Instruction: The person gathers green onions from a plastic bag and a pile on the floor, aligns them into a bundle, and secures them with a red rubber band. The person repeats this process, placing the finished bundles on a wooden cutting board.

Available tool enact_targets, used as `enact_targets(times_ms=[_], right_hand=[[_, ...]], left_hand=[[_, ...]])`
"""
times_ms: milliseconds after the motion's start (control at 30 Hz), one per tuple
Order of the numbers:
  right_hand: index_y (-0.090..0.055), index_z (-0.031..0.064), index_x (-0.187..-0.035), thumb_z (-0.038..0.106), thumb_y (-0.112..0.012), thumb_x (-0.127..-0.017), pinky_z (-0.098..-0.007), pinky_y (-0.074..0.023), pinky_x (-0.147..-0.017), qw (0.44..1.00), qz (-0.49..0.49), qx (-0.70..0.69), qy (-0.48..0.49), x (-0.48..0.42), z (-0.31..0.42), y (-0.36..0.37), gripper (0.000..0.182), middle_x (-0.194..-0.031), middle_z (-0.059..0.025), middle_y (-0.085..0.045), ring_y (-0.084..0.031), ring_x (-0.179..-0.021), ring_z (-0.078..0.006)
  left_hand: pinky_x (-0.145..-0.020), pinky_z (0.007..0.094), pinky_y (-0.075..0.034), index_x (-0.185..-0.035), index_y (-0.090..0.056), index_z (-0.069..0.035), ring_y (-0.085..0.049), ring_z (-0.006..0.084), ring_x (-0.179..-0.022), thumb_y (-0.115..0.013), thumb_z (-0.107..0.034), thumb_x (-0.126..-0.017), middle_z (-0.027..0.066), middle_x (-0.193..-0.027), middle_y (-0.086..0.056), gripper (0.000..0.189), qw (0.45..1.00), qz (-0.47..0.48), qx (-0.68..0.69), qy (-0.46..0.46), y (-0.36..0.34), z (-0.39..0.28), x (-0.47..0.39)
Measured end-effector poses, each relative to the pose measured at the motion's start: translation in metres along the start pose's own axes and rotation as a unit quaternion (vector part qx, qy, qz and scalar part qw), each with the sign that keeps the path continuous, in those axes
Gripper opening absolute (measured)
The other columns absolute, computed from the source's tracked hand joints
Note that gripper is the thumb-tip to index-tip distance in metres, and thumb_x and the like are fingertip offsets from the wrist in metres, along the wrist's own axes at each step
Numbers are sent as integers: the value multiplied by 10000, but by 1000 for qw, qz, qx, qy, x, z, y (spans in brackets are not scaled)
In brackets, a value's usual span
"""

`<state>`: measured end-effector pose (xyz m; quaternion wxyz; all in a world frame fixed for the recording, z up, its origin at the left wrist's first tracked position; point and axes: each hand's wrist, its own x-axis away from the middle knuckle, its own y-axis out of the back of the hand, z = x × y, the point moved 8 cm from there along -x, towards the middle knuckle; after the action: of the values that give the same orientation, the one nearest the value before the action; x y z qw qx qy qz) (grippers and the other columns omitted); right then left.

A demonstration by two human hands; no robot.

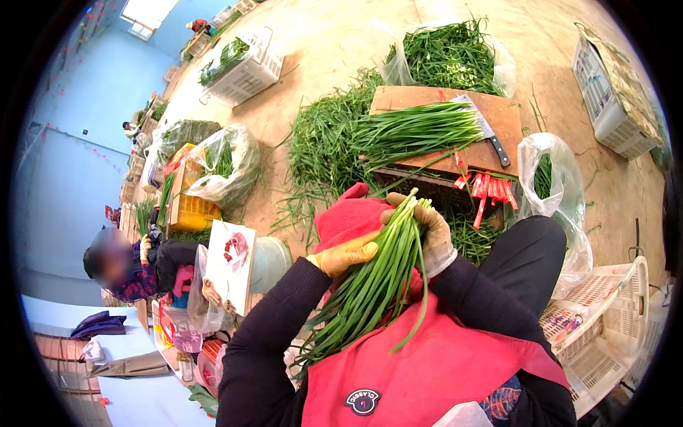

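Observation:
A bunch of green garlic chives (381,277) slants across my lap, its pale cut ends pointing up and away. My left hand (347,253), in a yellow glove, holds its left side with the thumb along the leaves. Around the pale ends closes my right hand (435,232), in a tan glove with a light cuff. Just beyond my hands stands a wooden board (395,99) carrying a larger pile of chives (421,128). A cleaver (485,125) with a black handle lies at the pile's right. Red printed strips (488,189) hang at the board's near edge.
Loose leaves (333,139) heap left of the board. An open bag of greens (451,56) stands behind it, and a clear plastic bag (552,176) at its right. White plastic crates (597,325) sit by my right leg and farther off. A seated co-worker (133,267) holds chives at left.

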<state>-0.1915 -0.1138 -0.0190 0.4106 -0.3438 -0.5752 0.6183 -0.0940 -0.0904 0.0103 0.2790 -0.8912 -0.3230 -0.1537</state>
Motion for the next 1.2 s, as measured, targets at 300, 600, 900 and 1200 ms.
enact_targets(times_ms=[300,600,900,1200], right_hand=[[-502,34,-1264,29,-650,-802,-257,-480,-828,865,-158,402,256,22,79,23,485,-1095,-78,-575,-580,-913,-155],[-650,129,-1063,31,-617,-682,-376,-510,-806,448,112,873,158,23,29,-77,395,-1113,-131,-583,-596,-978,-320],[-671,4,-943,-46,-570,-799,-242,-494,-714,815,-22,579,16,11,41,-32,183,-909,-23,-628,-588,-777,-114],[-587,20,-1020,80,-567,-888,-214,-486,-497,902,-183,388,37,14,63,-7,147,-834,-64,-644,-603,-602,-98]], left_hand=[[-874,342,-502,-1304,-487,-81,-601,198,-1013,-496,-578,-875,85,-1195,-598,657,958,-45,280,51,0,69,4],[-887,277,-481,-1316,-479,-70,-582,145,-1020,-371,-551,-946,57,-1204,-590,617,951,-80,297,28,8,67,2],[-854,281,-482,-1342,-446,-78,-575,127,-985,-458,-640,-863,46,-1178,-594,739,960,0,276,-43,-9,54,4],[-944,279,-419,-1354,-389,-23,-532,128,-1079,-730,-74,-766,33,-1202,-549,682,989,-62,133,-32,-13,48,0]])
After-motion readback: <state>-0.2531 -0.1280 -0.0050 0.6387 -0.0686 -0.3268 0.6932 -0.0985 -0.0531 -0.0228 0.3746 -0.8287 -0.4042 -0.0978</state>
